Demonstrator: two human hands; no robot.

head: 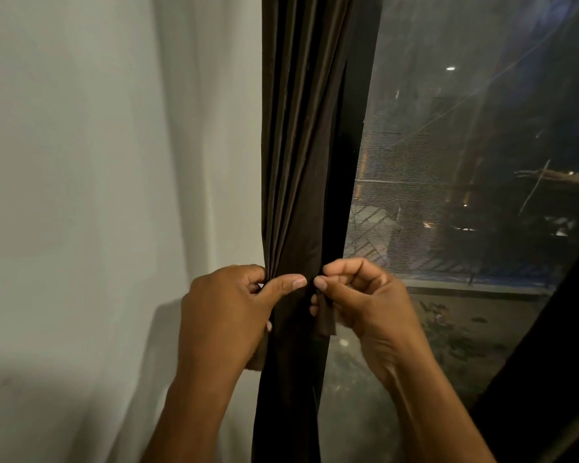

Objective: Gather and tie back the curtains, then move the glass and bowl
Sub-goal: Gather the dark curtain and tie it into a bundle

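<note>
**Fingers pinch the tie at the gathered curtain**

Fingers (283, 285) of both hands curl and pinch a dark fabric tie (325, 317) around the brown curtain (301, 162), which hangs bunched into narrow folds between wall and window. The left hand (228, 312) grips the bundle's left side, thumb across the front. The right hand (365, 302) pinches the tie's loose end. A white wall (81, 162) stands left; a meshed window (465, 162) shows night outside.
</note>
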